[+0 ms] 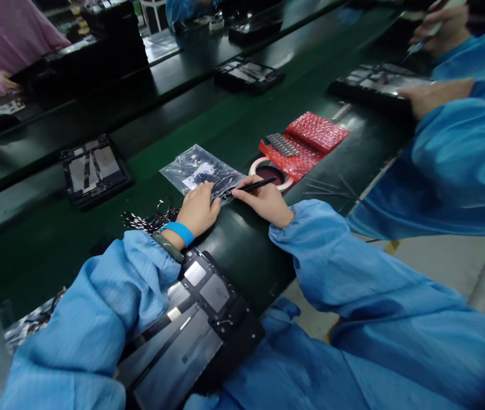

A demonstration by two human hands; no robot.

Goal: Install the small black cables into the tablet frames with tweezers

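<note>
1. Left hand [198,209] pressed flat on clear parts bag [202,171], mid-belt; bag lies beside tape roll [268,171].
2. Right hand [265,202] pinches black tweezers [251,186], tips at bag; no part lifted yet.
3. Near opened tablet [191,319] awaits, unfitted.

A dark green table [45,250] runs diagonally through the view. On it lies a flat black open device frame with grey inner panels [94,171], well apart from a second similar black frame [248,74] farther along. Two red bubble-wrap pouches [306,142] lie side by side, one carrying a small grey ridged strip [282,144]. A pink-rimmed round tape roll [270,171] sits just beside them. A co-worker's blue sleeve [460,171] crosses the right side.
</note>
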